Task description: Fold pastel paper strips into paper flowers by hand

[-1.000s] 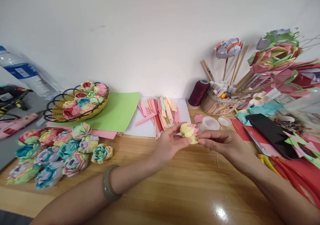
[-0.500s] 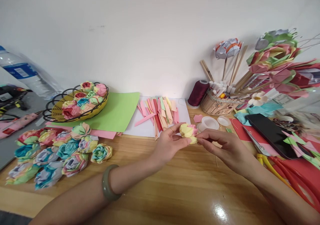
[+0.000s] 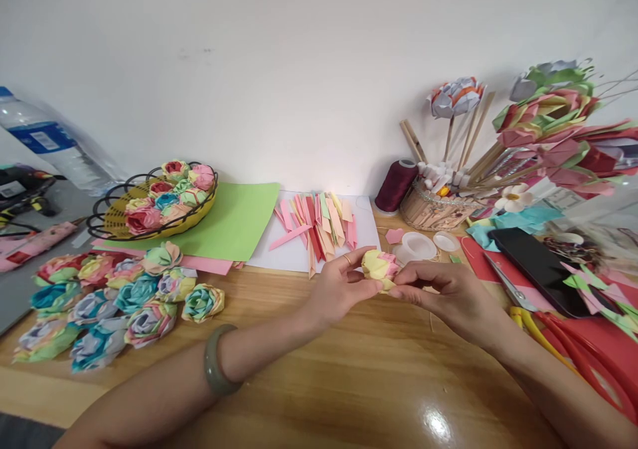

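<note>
Above the wooden table [image 3: 349,369], a small yellow and pink paper flower [image 3: 377,264] is held up between both hands. My left hand [image 3: 343,283] grips it from the left with fingers closed around it; a ring and a green bangle show on this arm. From the right, my right hand [image 3: 433,286] pinches the flower's side with thumb and fingers. The fingertips hide part of its lower edge. Just behind lie white plastic lids [image 3: 417,246] and a pink paper piece [image 3: 393,236]. Folded paper strips [image 3: 319,226] lie on a white sheet beyond my left hand.
Several paper flowers [image 3: 137,294] lie at left, below a yellow basket [image 3: 117,220] of more flowers. At right are a thread spool [image 3: 396,186], a stick-covered holder [image 3: 438,210], small scissors [image 3: 513,283], a phone [image 3: 538,269] and red-handled scissors [image 3: 583,356].
The flower has shifted slightly right and tilted a little. My right thumb and fingers have moved closer onto its side, while my left hand keeps its grip.
</note>
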`<state>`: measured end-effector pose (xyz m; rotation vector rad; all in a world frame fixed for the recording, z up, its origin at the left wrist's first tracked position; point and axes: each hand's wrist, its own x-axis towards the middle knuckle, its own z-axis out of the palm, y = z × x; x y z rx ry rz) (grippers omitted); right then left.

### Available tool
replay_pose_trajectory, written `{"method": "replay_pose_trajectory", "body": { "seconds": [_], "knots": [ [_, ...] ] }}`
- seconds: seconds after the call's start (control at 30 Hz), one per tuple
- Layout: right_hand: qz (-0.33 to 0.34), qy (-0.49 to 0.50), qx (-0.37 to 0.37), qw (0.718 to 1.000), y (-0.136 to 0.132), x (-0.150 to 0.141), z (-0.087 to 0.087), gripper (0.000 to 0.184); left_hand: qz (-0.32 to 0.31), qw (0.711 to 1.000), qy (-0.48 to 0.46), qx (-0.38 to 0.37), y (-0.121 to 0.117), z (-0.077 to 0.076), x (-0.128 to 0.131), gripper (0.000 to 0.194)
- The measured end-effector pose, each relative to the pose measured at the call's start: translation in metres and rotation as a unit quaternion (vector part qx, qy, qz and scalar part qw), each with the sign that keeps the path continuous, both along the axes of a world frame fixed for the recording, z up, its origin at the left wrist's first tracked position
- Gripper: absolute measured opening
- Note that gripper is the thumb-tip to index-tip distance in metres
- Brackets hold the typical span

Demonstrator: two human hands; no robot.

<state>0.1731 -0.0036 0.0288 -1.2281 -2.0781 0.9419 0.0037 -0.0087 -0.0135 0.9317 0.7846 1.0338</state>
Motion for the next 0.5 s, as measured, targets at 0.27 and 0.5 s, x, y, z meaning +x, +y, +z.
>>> {"method": "replay_pose_trajectory", "body": {
  "seconds": [0.27,0.5],
  "knots": [
    [0.023,-0.011,-0.038,0.999,0.0018,0.0037,-0.0002,0.032,0.027,0.999,0.023,0.007,0.0022,0.0017,0.0003,0.051],
    [-0.002,-0.042,-0.036,0.998,0.0018,0.0032,-0.0007,0.031,0.032,0.997,0.065,0.016,0.0001,0.0037,0.0006,0.056]
  ]
}}
